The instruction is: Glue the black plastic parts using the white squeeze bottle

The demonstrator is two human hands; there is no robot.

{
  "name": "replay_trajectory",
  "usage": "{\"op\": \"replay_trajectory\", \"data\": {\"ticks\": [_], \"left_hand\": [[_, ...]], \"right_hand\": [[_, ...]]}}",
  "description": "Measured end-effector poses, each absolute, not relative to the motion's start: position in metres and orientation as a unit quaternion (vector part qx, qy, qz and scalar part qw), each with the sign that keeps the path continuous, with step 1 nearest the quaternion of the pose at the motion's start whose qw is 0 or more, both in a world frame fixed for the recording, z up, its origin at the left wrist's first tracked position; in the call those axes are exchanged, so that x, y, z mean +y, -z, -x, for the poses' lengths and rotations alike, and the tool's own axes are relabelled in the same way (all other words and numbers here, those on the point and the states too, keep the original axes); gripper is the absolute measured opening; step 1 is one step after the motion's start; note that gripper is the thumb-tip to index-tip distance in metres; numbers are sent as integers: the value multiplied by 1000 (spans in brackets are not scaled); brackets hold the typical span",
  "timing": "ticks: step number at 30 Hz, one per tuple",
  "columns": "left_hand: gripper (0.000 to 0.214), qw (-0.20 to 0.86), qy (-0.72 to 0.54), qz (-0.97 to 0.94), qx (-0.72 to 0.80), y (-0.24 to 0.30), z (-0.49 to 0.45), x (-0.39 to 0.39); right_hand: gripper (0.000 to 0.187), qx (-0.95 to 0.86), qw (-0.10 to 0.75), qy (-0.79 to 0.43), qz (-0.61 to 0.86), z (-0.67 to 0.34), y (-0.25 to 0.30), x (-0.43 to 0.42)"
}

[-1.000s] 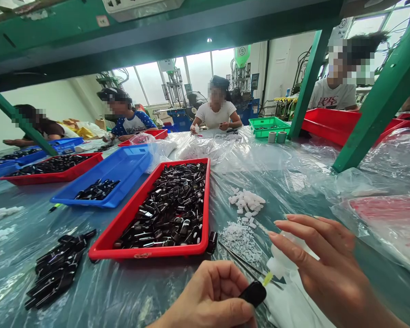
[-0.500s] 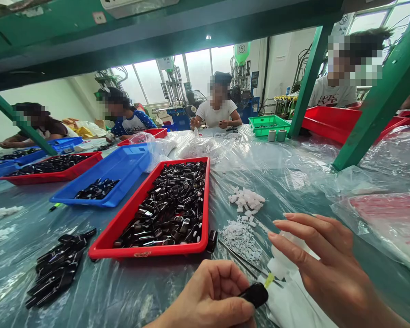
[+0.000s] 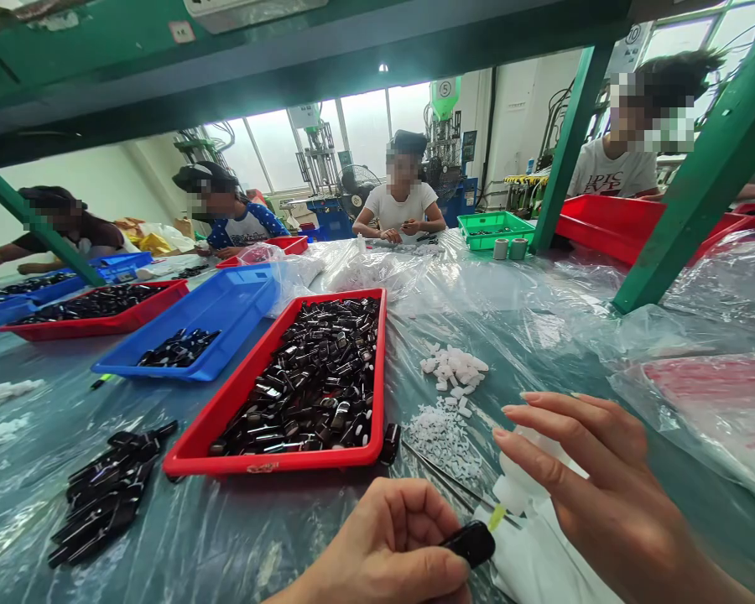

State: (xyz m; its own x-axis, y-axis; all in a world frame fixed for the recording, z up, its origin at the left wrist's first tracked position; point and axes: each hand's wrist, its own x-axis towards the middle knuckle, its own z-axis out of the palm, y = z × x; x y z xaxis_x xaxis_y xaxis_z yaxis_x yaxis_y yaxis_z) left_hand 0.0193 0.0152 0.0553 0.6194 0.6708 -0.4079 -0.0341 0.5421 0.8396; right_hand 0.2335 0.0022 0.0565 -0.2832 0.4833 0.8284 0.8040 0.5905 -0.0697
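My left hand (image 3: 390, 549) pinches a small black plastic part (image 3: 471, 542) at the bottom middle. My right hand (image 3: 597, 491) holds a small white squeeze bottle (image 3: 517, 490), fingers partly spread over it. The bottle's yellow-green nozzle (image 3: 496, 518) touches the black part's end. Just beyond my hands stands a red tray (image 3: 270, 462) full of the same black parts. A pile of black parts (image 3: 104, 495) lies on the plastic sheet to the left. Two heaps of small white pieces (image 3: 453, 369) lie to the right of the red tray.
A blue tray (image 3: 239, 298) with a few black parts and another red tray (image 3: 164, 294) stand further left. Several other people work at the far side. A green table leg (image 3: 698, 184) slants down at right. Thin metal tweezers (image 3: 437, 474) lie by the white pieces.
Almost nothing has moved; my left hand and the black part have shifted slightly against the nozzle. The people at the far side have moved their hands a little.
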Motion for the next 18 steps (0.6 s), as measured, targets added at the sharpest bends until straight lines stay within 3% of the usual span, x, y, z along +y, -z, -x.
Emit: {"op": "replay_trajectory", "data": {"ticks": [18], "left_hand": [[39,783,-232,-428,389,-53,-18,17]], "right_hand": [[32,-768,453,186,414,-231,-60,4]]}}
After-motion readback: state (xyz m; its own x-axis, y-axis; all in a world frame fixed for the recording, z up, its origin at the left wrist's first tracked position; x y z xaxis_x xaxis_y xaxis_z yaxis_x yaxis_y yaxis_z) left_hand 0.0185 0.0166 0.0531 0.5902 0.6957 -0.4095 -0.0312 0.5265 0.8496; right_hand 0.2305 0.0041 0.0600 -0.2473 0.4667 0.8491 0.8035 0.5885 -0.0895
